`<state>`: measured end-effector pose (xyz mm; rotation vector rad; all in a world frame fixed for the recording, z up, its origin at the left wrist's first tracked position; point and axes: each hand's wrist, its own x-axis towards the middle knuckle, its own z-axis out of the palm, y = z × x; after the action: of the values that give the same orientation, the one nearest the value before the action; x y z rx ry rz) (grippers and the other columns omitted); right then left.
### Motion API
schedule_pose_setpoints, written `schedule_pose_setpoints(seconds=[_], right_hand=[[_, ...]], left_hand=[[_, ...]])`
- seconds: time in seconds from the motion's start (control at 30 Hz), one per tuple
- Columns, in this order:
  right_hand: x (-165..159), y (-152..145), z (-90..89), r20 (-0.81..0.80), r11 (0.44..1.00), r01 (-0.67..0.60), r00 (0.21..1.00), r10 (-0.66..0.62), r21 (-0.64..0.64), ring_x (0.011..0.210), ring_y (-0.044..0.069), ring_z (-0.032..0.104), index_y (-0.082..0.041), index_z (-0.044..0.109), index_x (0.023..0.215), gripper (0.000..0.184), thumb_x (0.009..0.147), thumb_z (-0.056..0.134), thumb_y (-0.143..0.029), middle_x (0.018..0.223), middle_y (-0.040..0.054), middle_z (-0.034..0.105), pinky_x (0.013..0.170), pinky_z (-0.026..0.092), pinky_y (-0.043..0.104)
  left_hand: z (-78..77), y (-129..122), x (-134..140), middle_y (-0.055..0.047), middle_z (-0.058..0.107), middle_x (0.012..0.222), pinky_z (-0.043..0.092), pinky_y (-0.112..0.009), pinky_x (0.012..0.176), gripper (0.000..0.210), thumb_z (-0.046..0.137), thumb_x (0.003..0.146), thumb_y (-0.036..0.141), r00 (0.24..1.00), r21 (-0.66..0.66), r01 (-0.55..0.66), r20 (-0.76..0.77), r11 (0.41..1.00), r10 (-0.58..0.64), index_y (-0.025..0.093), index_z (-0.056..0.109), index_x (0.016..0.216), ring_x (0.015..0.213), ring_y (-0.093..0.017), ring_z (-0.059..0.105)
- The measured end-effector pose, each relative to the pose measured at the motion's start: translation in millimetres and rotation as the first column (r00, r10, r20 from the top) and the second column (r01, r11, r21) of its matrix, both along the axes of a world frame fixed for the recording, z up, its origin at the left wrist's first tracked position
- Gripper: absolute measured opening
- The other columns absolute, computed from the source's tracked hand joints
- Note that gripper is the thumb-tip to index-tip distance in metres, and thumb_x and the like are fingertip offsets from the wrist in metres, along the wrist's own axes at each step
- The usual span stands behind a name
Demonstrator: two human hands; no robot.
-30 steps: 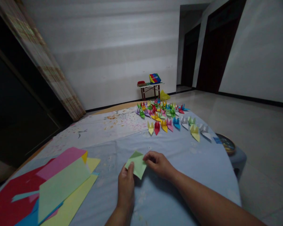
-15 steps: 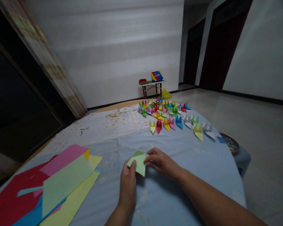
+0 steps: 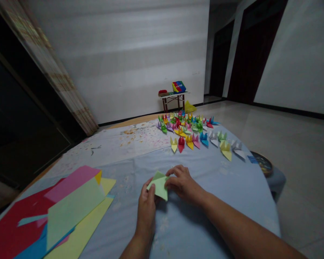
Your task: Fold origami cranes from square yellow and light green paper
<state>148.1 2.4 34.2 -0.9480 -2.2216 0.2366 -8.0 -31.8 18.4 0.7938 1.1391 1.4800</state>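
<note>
A small piece of folded light green paper [image 3: 160, 186] is between my hands, just above the blue tablecloth. My left hand [image 3: 146, 199] grips its left side, thumb on top and fingers underneath. At the right edge, my right hand [image 3: 181, 182] pinches the paper between thumb and fingers. The paper's upper part shows a pointed flap, and its lower corner points toward me. Its underside is hidden by my left fingers.
Loose coloured sheets lie at left, with a pale green sheet [image 3: 75, 208] and a pink sheet [image 3: 72, 184] on top. Many folded paper cranes [image 3: 190, 141] stand at the far right of the round table [image 3: 205, 223]. A stool [image 3: 278, 181] bearing a round container is beyond the right edge.
My right hand has shifted slightly, its fingers bending more over the paper's right edge. That right corner of the paper, visible before, is now covered by the fingers.
</note>
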Motion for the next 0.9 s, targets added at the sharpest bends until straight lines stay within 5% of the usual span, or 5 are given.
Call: schedule_pose_setpoints(seconds=[0.6, 0.9], right_hand=[[2.0, -1.1, 7.4, -0.142, 0.996, -0.061, 0.989, 0.052, -0.060, 0.095, 0.019, 0.046, -0.020, 0.060, 0.076, 0.004, 0.073, 0.061, -0.018, 0.096, 0.0036, 0.061, 0.083, 0.032, 0.036], [3.2, 1.4, 5.2, -0.235, 0.986, -0.070, 0.971, 0.034, -0.148, 0.090, 0.017, 0.051, -0.020, 0.060, 0.072, 0.006, 0.069, 0.064, -0.016, 0.089, 0.0019, 0.063, 0.082, 0.034, 0.034]], left_hand=[[5.5, -2.1, 0.4, -0.010, 0.065, 0.097, 0.049, -0.029, 0.065, 0.053, 0.063, 0.066, 0.045, 0.999, -0.038, 0.033, -0.024, 0.999, -0.034, 0.016, 0.055, 0.109, 0.079, -0.022, 0.063], [6.6, -5.1, 1.0, -0.011, 0.063, 0.104, 0.047, -0.033, 0.077, 0.048, 0.057, 0.075, 0.042, 0.994, 0.038, 0.111, 0.003, 0.993, -0.111, 0.014, 0.051, 0.114, 0.091, -0.023, 0.061]])
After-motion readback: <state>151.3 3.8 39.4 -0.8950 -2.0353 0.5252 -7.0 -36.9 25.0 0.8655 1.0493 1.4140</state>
